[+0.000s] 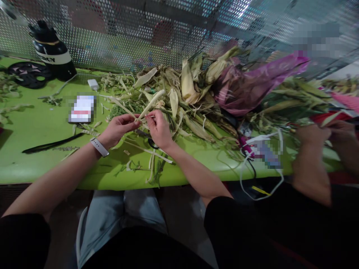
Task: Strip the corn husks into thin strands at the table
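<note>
My left hand (119,129), with a pale watch band at its wrist, pinches narrow pale corn husk strips (152,103) between thumb and fingers. Close beside it, my right hand (159,129) is closed on the same strips, its thumb and fingertips pressed together. The strips fan out upward above my fingertips; how they cross there is too small to tell. Just beyond both hands lies a heap of dry corn husks (196,129). Below my fingers are loose cut strips (148,149) and a black ring-shaped handle (152,143), partly hidden by my right hand.
A phone (82,108), a white charger (93,84) and a dark bottle (53,52) stand or lie at left on the green table (109,175). A purple plastic bag (241,89) sits on husks. At right, a co-worker's hands (312,136) work near a white cable (241,177).
</note>
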The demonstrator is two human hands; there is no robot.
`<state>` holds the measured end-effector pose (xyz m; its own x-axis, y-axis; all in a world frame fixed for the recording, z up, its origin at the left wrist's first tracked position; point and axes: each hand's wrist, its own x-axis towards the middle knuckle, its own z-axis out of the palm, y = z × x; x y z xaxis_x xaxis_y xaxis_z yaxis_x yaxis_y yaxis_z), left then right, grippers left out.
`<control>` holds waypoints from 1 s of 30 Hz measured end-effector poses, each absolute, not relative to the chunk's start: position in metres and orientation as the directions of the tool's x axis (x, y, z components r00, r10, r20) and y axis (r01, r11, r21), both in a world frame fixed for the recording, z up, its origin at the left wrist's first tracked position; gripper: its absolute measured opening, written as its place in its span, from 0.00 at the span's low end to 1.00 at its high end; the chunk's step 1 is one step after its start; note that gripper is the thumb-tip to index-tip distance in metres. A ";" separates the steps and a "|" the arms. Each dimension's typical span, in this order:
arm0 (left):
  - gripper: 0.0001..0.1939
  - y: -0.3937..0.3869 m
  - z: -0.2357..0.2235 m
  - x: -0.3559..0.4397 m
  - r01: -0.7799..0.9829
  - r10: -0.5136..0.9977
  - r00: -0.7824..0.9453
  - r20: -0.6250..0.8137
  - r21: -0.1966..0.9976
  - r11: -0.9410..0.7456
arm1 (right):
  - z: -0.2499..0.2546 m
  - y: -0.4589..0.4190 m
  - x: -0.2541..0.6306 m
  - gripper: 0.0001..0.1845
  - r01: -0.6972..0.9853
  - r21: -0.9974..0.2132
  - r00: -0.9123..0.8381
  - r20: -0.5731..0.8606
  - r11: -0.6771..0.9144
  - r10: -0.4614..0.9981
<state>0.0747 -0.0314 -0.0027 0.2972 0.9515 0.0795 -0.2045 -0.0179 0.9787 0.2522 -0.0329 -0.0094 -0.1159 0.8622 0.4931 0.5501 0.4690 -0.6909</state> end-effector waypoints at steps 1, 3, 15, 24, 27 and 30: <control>0.12 -0.031 -0.004 0.075 -0.203 0.955 0.286 0.075 0.979 -0.016 | -0.010 -0.032 0.252 0.19 0.550 -0.691 -0.116 0.492 0.469 0.863; 0.12 -0.030 -0.005 0.075 -0.196 0.962 0.263 0.073 0.980 -0.020 | -0.011 -0.031 0.252 0.19 0.545 -0.695 -0.119 0.490 0.469 0.864; 0.19 -0.024 -0.004 0.074 -0.259 0.993 0.104 0.052 0.965 -0.023 | -0.014 -0.028 0.255 0.26 0.530 -0.667 -0.163 0.525 0.523 0.835; 0.12 -0.015 -0.008 0.069 -0.034 0.982 -0.026 0.185 0.982 -0.185 | -0.013 -0.029 0.258 0.12 0.717 -0.313 -0.395 0.554 0.623 0.733; 0.07 -0.018 -0.008 0.068 0.218 0.961 0.067 0.270 0.936 -0.278 | -0.006 -0.031 0.257 0.12 0.710 -0.266 -0.410 0.597 0.652 0.690; 0.04 -0.022 -0.003 0.066 0.383 0.914 0.210 0.347 0.831 -0.403 | -0.003 -0.029 0.257 0.12 0.660 -0.262 -0.429 0.638 0.704 0.640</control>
